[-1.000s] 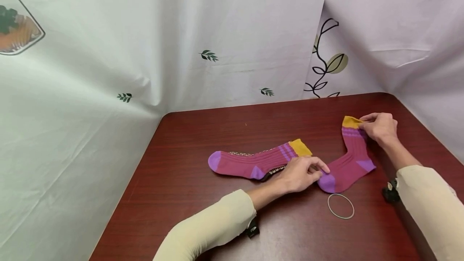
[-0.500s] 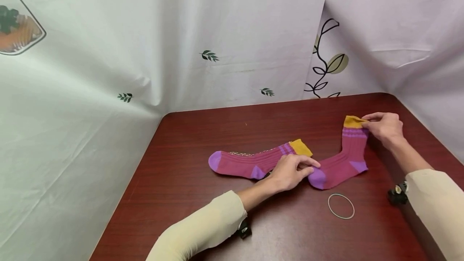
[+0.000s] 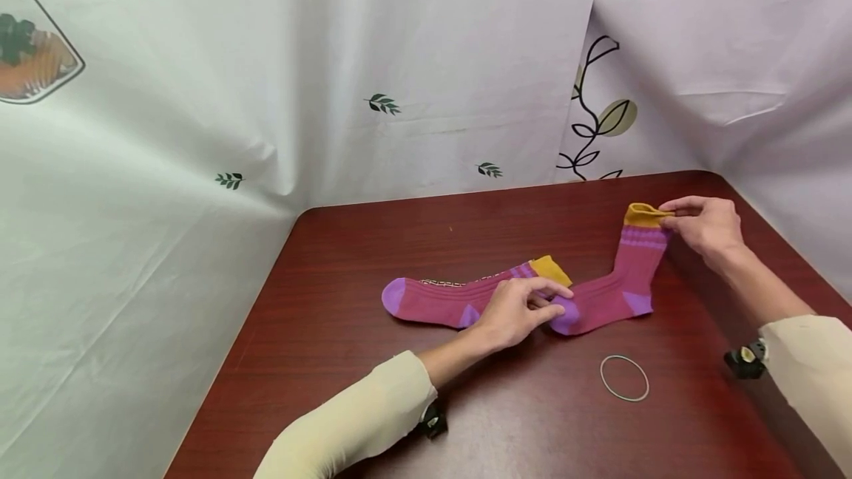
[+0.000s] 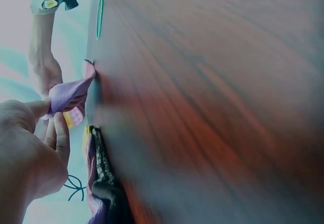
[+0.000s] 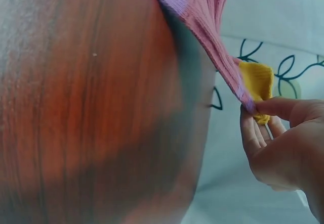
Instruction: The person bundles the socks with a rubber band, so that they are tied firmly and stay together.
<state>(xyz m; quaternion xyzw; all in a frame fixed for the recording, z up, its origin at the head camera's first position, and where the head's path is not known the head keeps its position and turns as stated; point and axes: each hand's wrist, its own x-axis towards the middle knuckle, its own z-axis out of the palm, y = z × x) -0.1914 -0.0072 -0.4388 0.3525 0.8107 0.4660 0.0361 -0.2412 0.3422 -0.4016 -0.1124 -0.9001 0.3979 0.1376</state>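
Note:
A magenta sock (image 3: 602, 290) with purple toe and heel and a mustard cuff is stretched between both hands. Its purple toe is pinched by my left hand (image 3: 515, 309) between thumb and fingers, as the left wrist view confirms. At the other end, my right hand (image 3: 708, 229) pinches the mustard cuff (image 5: 257, 80), whose mouth gapes a little. The sock is lifted off the table. A matching magenta sock (image 3: 426, 303) lies flat to the left, partly behind my left hand. Beneath it shows a dark patterned sock (image 4: 104, 171), mostly covered.
A thin pale green elastic ring (image 3: 624, 378) lies on the dark red wooden table (image 3: 532, 420), in front of the held sock. White printed cloth (image 3: 433, 43) hangs behind and at the sides. A small black device (image 3: 745, 361) sits on the right wrist.
Both hands keep hold of the sock. Its toe has moved left over the lying sock's cuff end, together with my left hand. The cuff has risen slightly and its mouth has widened.

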